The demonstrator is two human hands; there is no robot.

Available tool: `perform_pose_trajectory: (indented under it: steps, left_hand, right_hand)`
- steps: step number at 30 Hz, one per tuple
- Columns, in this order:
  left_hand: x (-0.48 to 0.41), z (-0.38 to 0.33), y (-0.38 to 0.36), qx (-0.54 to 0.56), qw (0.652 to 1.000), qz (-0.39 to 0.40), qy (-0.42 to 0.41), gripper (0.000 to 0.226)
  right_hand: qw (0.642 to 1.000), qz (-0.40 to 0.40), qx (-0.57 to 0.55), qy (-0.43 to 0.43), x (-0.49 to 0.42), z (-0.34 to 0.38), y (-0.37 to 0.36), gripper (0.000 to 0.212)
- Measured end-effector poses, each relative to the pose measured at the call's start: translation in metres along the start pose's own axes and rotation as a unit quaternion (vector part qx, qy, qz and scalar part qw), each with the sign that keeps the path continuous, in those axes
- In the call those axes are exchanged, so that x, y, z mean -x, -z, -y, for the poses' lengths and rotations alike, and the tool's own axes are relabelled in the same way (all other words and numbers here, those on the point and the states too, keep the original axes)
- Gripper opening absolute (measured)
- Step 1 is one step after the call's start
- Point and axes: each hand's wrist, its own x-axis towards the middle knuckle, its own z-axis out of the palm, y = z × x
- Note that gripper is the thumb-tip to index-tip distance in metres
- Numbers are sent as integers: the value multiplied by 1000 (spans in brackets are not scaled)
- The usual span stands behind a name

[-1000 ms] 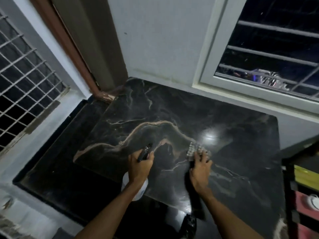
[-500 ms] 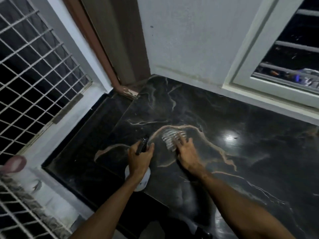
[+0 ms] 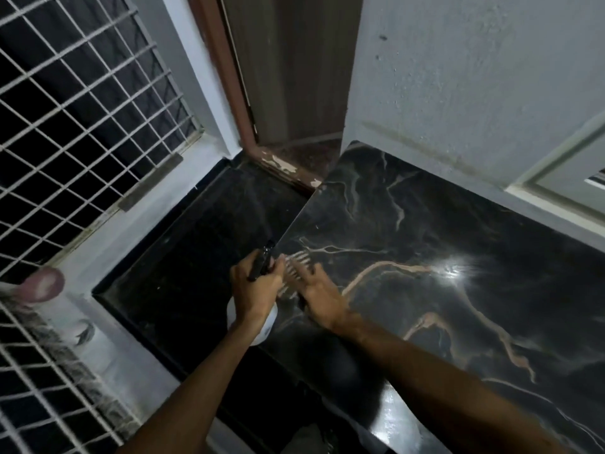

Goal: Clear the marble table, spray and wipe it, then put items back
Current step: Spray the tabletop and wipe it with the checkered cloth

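Observation:
The black marble table [image 3: 425, 231] with tan veins fills the right half of the head view, bare of items. My left hand [image 3: 257, 290] grips a spray bottle [image 3: 265, 326] with a white body and a black nozzle, held at the table's left edge. My right hand [image 3: 319, 294] presses flat on a pale checked cloth [image 3: 294, 262] near that same edge, right beside the left hand. Most of the cloth is hidden under my fingers.
A dark lower ledge [image 3: 196, 257] lies left of the table. White window grilles [image 3: 82, 119] stand at the left. A brown door frame [image 3: 229, 77] and a grey wall [image 3: 474, 77] rise behind. A window frame corner [image 3: 556, 185] sits at the right.
My right hand has slid the cloth leftward across the marble, from the middle to the left edge beside the bottle. The view has swung left too. The left hand kept its hold.

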Motion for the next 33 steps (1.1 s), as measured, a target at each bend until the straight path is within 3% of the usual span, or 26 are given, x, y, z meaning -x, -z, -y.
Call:
perform_pose_trajectory:
  steps: [1, 2, 4, 6, 7, 11, 15, 16, 19, 20, 21, 23, 24, 28, 29, 30, 32, 33]
  left_hand:
    - [-5, 3, 1, -5, 1000, 0, -7, 34]
    - [-10, 4, 1, -6, 1000, 0, -13, 33]
    - [-19, 7, 0, -3, 1000, -2, -18, 34]
    - [-25, 6, -1, 2, 1000, -4, -14, 34]
    - [-30, 7, -2, 4, 1000, -4, -10, 34]
    - [-43, 3, -11, 8, 1000, 3, -22, 27]
    - [-53, -1, -21, 13, 1000, 5, -28, 28]
    - [-54, -3, -25, 12, 999, 8, -30, 28]
    - [-57, -11, -35, 19, 999, 16, -25, 20]
    - [-57, -14, -39, 28, 999, 19, -23, 19]
    - [-56, -17, -42, 38, 999, 22, -23, 20]
    - [-50, -26, -51, 48, 998, 36, -33, 24]
    - [-46, -30, -56, 47, 997, 48, -43, 26]
    - [-23, -51, -82, 39, 992, 87, -82, 29]
    - [-16, -58, -91, 35, 990, 94, -97, 29]
    - [-4, -69, -102, 36, 987, 104, -114, 29]
    - [21, -87, -121, 44, 982, 122, -139, 31]
    - [30, -93, -128, 49, 980, 127, -148, 33]
  right_hand:
    - [998, 14, 15, 57, -4, -3, 2, 59]
    - [998, 8, 13, 56, -14, -9, 10, 55]
    - [995, -63, -5, -78, -45, -35, 19, 54]
    - [974, -86, 13, -209, -65, -46, 28, 63]
    - [974, -79, 13, -210, -72, -46, 26, 65]
    - [997, -33, 50, -42, -71, -55, 24, 71]
    - [955, -104, 14, -277, -95, -80, 41, 66]
    - [961, -100, 12, -258, -97, -75, 42, 66]
    - [993, -42, 53, -93, -83, -78, 37, 68]
    - [992, -52, 62, -99, -79, -93, 43, 68]
    - [982, -73, 56, -164, -75, -111, 51, 66]
    - [927, -139, 22, -349, -54, -149, 68, 63]
    - [908, -147, 20, -391, -36, -157, 74, 63]
    - [962, -85, 61, -253, 55, -152, 61, 72]
    - [961, -82, 58, -259, 82, -158, 59, 74]
    - [942, -104, 50, -315, 112, -169, 63, 73]
    - [858, -180, 10, -480, 165, -189, 72, 71]
    - [830, -196, 7, -522, 184, -191, 73, 71]
